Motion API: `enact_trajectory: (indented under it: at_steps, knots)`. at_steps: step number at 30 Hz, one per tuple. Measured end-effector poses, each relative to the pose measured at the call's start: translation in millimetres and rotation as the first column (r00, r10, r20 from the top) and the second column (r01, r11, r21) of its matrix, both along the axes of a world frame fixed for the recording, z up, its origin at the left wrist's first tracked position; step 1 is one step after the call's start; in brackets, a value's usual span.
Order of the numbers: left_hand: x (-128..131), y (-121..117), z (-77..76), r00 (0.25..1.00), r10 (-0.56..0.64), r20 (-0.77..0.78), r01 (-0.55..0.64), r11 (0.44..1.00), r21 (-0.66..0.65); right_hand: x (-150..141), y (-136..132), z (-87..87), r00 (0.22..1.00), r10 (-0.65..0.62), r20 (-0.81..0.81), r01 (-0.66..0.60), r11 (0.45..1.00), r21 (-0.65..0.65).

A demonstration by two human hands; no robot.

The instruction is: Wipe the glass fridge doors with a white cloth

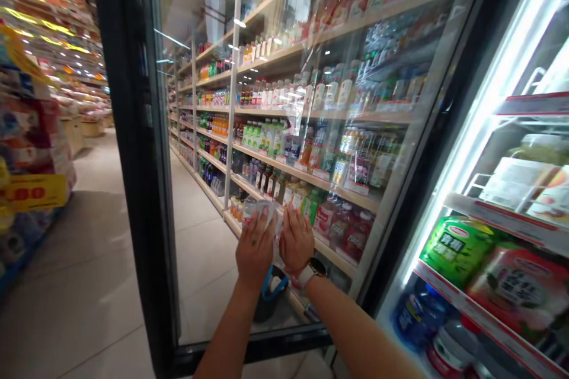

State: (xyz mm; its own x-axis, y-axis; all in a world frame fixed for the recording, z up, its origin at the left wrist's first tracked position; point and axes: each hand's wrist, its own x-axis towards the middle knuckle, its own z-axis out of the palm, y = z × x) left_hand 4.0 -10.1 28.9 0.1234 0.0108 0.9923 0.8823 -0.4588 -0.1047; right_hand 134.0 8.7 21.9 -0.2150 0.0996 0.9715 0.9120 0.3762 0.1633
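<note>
My left hand (255,253) lies against the glass door (204,284), its fingers stretched upward. Beside it, a little to the right, my right hand (296,243) also rests at the glass with fingers extended. A pale, translucent thing (269,212) shows at the fingertips of the left hand and in the gap between the hands; whether it is a wipe, plastic or a reflection, I cannot tell. A watch (307,274) with a light strap sits on my right wrist. The door has a thick black frame (133,148) and stands swung open.
At right, a lit refrigerated cabinet has shelves (515,219) with green packs (457,249), red packs (520,290) and bottles. Rows of drinks (267,136) appear in the glass, with a dark container (267,302) with a blue handle low down. Stacked goods (35,124) line the left aisle.
</note>
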Motion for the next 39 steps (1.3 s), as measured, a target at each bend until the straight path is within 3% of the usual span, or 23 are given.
enact_trajectory:
  at_steps: [4,7,10,13,20,24,28,35,37,39]
  knots:
    - [-57.0,-4.0,1.7,0.982,0.140,0.130,-0.144,0.989,0.023,-2.9,-2.3,1.3,1.000,-0.003,0.001,0.003,1.000,-0.027]
    - [-97.3,-10.2,-1.7,0.967,0.164,0.193,-0.164,0.986,-0.014,-1.8,-3.9,1.4,1.000,0.000,-0.001,0.000,0.999,-0.034]
    - [-110.6,-16.0,-4.7,0.959,0.154,0.238,-0.146,0.988,-0.054,-0.4,-6.0,2.0,1.000,0.006,-0.011,-0.006,1.000,-0.029]
    - [-86.2,-17.1,-4.8,0.961,0.117,0.252,-0.104,0.993,-0.061,0.7,-8.2,3.2,1.000,0.003,-0.017,-0.004,1.000,-0.031]
    - [23.4,-8.8,-7.6,0.997,-0.053,0.060,0.054,0.998,-0.023,5.7,-6.1,3.2,1.000,0.008,0.005,-0.008,0.999,0.053]
    - [35.9,-5.8,-7.7,0.999,-0.017,0.041,0.015,0.999,0.036,7.5,-2.9,2.1,1.000,0.017,0.008,-0.017,0.998,0.059]
    - [4.8,-5.6,-4.4,0.995,0.098,0.015,-0.098,0.994,0.042,4.5,-4.3,2.8,1.000,0.013,0.005,-0.013,1.000,0.021]
    - [-92.4,-13.5,-1.9,0.956,0.239,0.172,-0.249,0.968,0.038,0.6,-6.7,1.8,1.000,0.001,-0.010,-0.001,1.000,-0.017]
    - [-106.4,-17.0,-1.0,0.946,0.232,0.228,-0.244,0.969,0.028,0.4,-7.0,1.2,1.000,0.002,-0.024,-0.002,1.000,-0.022]
    - [-103.4,-18.8,0.2,0.944,0.193,0.268,-0.203,0.979,0.010,0.8,-7.8,1.2,0.999,0.009,-0.035,-0.010,1.000,-0.022]
